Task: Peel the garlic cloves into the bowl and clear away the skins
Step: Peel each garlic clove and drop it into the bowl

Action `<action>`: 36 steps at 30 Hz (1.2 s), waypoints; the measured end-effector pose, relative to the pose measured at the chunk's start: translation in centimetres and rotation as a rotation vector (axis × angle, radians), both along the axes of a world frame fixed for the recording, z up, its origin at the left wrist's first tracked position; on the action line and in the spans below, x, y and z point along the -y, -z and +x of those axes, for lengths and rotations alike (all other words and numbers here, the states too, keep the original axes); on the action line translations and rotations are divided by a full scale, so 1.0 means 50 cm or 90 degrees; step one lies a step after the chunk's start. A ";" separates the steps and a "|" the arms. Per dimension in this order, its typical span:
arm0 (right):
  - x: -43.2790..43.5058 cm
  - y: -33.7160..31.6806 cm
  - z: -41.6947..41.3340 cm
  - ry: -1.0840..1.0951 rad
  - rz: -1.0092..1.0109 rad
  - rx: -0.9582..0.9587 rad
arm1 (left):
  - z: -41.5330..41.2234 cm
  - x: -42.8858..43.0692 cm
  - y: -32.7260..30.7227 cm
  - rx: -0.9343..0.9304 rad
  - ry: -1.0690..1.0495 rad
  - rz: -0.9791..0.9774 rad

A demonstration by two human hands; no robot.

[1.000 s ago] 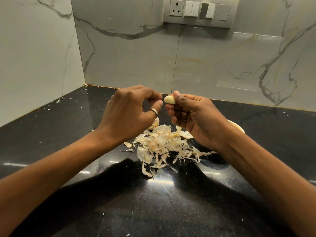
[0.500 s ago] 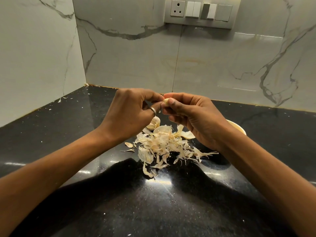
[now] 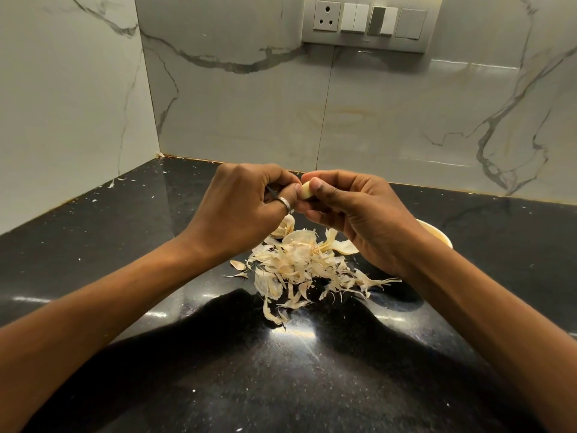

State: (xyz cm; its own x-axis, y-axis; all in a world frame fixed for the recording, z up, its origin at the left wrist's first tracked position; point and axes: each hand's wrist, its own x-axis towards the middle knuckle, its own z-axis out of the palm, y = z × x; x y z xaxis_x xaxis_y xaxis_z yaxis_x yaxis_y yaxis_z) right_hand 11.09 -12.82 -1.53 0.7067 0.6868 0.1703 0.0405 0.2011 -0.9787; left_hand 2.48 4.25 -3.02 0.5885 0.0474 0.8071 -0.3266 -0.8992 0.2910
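My right hand (image 3: 352, 214) pinches a pale garlic clove (image 3: 306, 191) between thumb and fingers, held above the counter. My left hand (image 3: 240, 207), with a ring on one finger, has its fingertips curled against the clove's left side. Below both hands lies a heap of dry garlic skins (image 3: 299, 267) on the black counter. A piece of garlic bulb (image 3: 285, 226) shows under my left hand. The cream bowl (image 3: 437, 234) stands behind my right wrist, mostly hidden, so its contents cannot be seen.
The black stone counter (image 3: 156, 260) runs into a corner of marble-look wall tiles. A switch and socket panel (image 3: 371, 21) is on the back wall. Small skin flecks are scattered near the left wall (image 3: 112, 182).
My hands have closed together: one second ago the left fingertips were apart from the clove, now they touch it. The clove stays in my right hand.
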 end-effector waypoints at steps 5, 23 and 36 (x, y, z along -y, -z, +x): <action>-0.001 0.000 -0.001 -0.017 -0.006 -0.005 | 0.002 0.001 0.001 -0.024 -0.016 -0.022; 0.001 -0.003 -0.007 0.004 -0.009 -0.012 | -0.002 0.009 0.004 0.029 -0.002 0.002; 0.003 0.004 -0.008 0.019 -0.037 0.179 | 0.002 -0.007 0.001 -0.025 0.004 -0.107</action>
State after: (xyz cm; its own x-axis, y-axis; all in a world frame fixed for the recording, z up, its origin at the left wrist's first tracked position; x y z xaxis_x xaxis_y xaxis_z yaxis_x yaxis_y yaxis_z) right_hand 10.71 -12.95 -1.74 0.6577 0.6805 0.3230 0.3165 0.1395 -0.9383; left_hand 2.57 4.59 -3.09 0.6200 0.1762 0.7646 -0.3169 -0.8352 0.4494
